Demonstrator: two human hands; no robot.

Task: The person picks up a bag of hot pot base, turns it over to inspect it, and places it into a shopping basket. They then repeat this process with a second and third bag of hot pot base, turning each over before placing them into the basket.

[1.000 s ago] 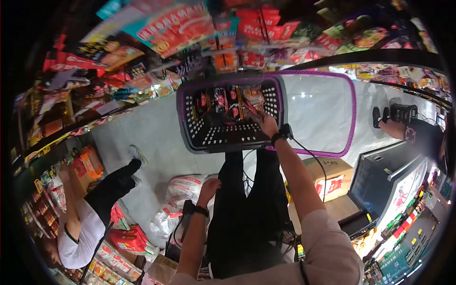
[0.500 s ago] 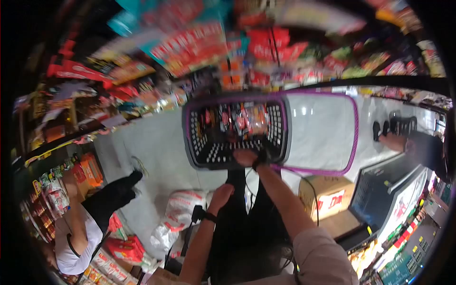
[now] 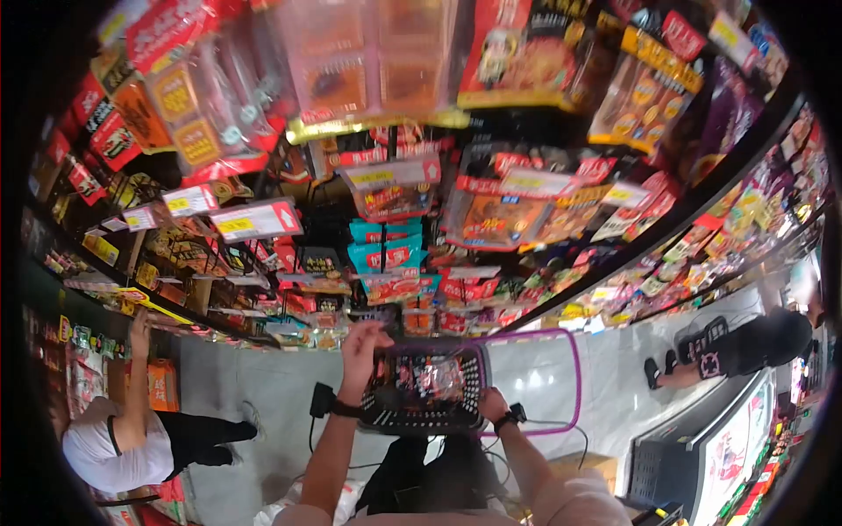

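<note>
A dark shopping basket (image 3: pixel 424 428) with a purple-edged rim stands on the floor before me. Several packaged snacks (image 3: pixel 430 379) lie inside it. Its purple handle (image 3: pixel 576 377) is folded down to the right. My left hand (image 3: pixel 361 344) is raised over the basket's far left corner, toward the shelves. Its fingers stretch to the right, with nothing visible in them. My right hand (image 3: pixel 493 404) is closed at the basket's right rim, near the handle; its fingertips are partly hidden. Both wrists wear black straps with small devices.
Shelves of hanging snack packs (image 3: pixel 386 254) with price tags rise ahead. A person (image 3: pixel 132 438) in a white top reaches to a shelf on the left. Another person (image 3: pixel 745 342) in dark clothes stands at far right. A dark freezer case (image 3: pixel 680 451) and a cardboard box (image 3: pixel 583 469) are at lower right.
My view has tilted up toward the shelves. My left hand has risen from beside my legs to above the basket's left side. My right hand has shifted from the near rim to the right rim.
</note>
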